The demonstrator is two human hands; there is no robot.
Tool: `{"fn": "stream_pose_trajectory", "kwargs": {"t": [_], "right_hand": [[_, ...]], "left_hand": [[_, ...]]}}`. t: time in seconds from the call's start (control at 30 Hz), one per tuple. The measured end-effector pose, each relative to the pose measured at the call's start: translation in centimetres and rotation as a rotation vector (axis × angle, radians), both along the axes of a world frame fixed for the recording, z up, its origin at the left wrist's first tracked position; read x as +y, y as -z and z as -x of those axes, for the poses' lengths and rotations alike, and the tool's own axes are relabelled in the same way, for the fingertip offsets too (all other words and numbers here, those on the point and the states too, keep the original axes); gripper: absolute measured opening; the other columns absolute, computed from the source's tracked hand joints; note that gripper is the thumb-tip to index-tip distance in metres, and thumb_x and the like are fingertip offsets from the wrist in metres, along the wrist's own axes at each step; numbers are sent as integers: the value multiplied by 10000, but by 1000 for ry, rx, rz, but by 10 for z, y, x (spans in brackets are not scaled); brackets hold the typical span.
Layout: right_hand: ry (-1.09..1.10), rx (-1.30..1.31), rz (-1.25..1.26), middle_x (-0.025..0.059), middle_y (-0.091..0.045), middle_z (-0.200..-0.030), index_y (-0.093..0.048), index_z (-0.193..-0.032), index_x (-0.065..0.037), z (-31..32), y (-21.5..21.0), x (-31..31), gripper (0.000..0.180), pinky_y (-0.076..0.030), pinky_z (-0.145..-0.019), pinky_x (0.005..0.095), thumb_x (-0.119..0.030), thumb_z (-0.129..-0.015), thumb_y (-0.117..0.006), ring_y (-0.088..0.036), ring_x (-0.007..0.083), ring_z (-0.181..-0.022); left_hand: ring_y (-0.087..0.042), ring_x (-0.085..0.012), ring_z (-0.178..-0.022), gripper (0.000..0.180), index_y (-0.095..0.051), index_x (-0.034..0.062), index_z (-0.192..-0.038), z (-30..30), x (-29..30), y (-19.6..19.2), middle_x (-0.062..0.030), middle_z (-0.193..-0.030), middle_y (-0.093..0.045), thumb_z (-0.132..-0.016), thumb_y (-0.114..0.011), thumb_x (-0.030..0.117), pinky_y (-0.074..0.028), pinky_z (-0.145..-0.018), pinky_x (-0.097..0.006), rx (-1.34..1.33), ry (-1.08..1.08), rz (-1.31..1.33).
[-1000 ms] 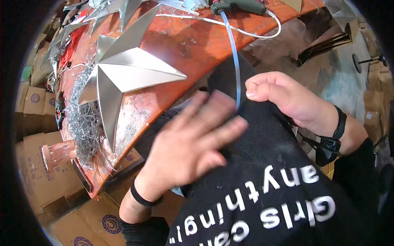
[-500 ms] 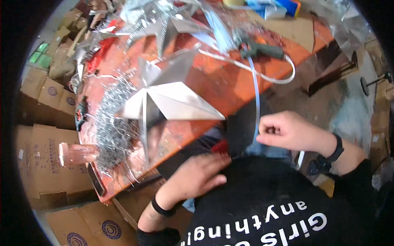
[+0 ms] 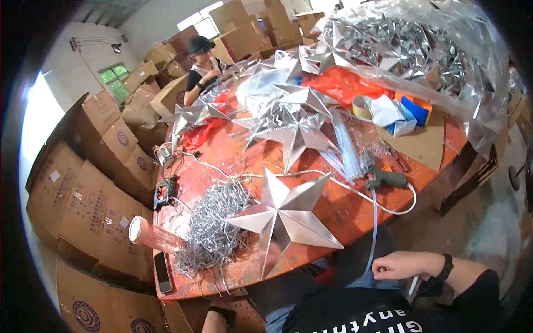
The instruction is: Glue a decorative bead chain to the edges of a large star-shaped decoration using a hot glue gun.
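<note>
Clear jar [image 3: 158, 237]: lying tilted, its pink lid leftward.
Phone [image 3: 163, 273]: flat at the table's corner.
Silver tinsel [image 3: 214, 225]: heaped beside the jar.
Left forearm [image 3: 213, 323]: at the lower edge; left hand too obscured to tell whether wide, narrow or holding.
Silver star [image 3: 297, 217]: at the near edge of the red table [image 3: 351, 221], one point over the tinsel.
Glue gun [image 3: 388, 178]: on the table, pale glue stick [image 3: 374, 225] trailing down.
Right hand [image 3: 398, 265]: fingers curled narrow, just beside the stick's lower end.

Silver, faceted five-pointed star [image 3: 279, 213] lies on the table [image 3: 347, 213]; pale, curved rod [image 3: 375, 225] hangs past its edge.
</note>
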State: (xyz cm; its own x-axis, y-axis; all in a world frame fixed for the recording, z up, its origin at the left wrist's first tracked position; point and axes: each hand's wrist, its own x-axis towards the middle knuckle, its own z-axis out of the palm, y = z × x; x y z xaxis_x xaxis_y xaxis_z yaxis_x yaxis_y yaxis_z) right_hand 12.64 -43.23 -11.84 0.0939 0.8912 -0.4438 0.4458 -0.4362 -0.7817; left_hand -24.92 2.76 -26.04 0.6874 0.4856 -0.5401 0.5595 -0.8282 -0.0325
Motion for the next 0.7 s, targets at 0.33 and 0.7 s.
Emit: {"fn": "stream_pose_trajectory", "kwargs": {"t": [0.33, 0.7], "right_hand": [[737, -414, -524, 122, -626, -947, -579, -1042, -22, -30, -69, -2, 176, -486, -749, 294, -87, -880, -603, -620, 194, -879], [532, -969, -439, 240, -463, -1262, -468, -1271, 42, -108, -35, 33, 681, -388, -1014, 464, -249, -730, -763, -468, 397, -1196]], "left_hand": [[-585, -296, -1000, 355, -540, -15, -1143, -20, -107, -102, -170, -999, -615, -812, -618, 88, -437, -950, -422, -451, -8, 139], [-572, -192, -751, 550, -204, 81, -1283, -103, -118, -205, -133, -884, -603, -908, -602, 21, -496, -719, -309, -1210, 243, 442]]}}
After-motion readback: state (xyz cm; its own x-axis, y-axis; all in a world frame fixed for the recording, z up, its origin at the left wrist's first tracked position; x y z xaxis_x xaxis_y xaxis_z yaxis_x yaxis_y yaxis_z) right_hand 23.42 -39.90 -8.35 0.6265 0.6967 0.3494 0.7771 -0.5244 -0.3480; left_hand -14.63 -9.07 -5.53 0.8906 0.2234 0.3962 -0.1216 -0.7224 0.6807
